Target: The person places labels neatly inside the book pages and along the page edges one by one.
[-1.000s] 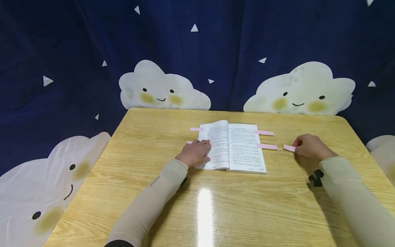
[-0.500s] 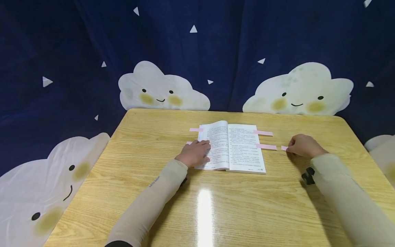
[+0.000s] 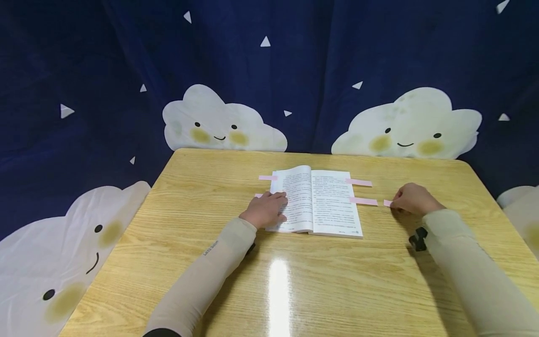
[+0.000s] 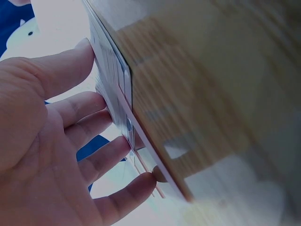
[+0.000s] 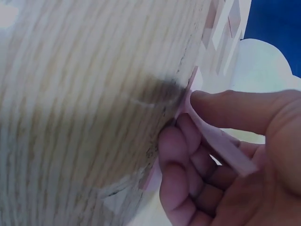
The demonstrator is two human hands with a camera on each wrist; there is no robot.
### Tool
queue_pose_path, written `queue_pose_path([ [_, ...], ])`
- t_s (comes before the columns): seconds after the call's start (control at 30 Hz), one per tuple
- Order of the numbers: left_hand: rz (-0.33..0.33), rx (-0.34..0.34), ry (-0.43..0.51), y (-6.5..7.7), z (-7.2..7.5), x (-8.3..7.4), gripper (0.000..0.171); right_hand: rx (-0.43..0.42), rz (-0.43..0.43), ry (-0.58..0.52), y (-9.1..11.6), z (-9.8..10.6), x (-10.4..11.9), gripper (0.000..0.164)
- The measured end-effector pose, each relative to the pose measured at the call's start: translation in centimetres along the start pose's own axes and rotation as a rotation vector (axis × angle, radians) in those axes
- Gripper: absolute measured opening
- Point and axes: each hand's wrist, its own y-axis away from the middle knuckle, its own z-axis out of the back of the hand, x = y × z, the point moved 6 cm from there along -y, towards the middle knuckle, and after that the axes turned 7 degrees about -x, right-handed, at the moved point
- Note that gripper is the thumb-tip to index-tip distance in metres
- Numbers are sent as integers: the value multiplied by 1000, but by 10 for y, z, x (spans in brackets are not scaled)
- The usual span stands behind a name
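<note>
An open book (image 3: 334, 206) with printed pages lies on the wooden table. My left hand (image 3: 264, 209) rests on its left page, fingers spread and fairly straight. Seen from the left wrist, the fingertips (image 4: 84, 49) are at the page edge, beside a thin pink strip (image 4: 155, 155). Out to the right of the book, my right hand (image 3: 414, 199) pinches a pink sticky strip (image 3: 387, 203) between thumb and fingers. The right wrist view shows this strip (image 5: 225, 146) bent up toward the palm, with more pink lying along the tabletop under the fingers.
Two pink sticky tabs (image 3: 359, 182) stick out from the right page. On the left side, another tab (image 3: 267, 178) juts out above a tab (image 3: 258, 194) partly covered by the left hand. A dark blue curtain (image 3: 311, 70) with white clouds hangs behind the table.
My right hand has shifted left toward the book with the pink strip, mostly in the first half second, and less of the strip shows now. The left hand stays on the page.
</note>
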Motion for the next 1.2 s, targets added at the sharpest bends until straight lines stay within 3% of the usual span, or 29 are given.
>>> queue_pose_path([
  [0.2, 3, 0, 4, 0, -1, -1, 51, 81, -4, -15, -3, -4, 0, 35],
  [0.37, 2, 0, 6, 0, -2, -1, 51, 148, -15, -20, -6, -5, 1, 35],
  [0.6, -1, -1, 6, 0, -3, 0, 51, 152, -76, -35, -13, -7, -6, 33],
  [0.87, 7, 7, 10, 1, -3, 0, 54, 184, -144, -128, -12, -8, -9, 25],
  [1.2, -4, -3, 11, 1, -1, 0, 51, 169, -127, -137, -9, -3, -7, 21],
])
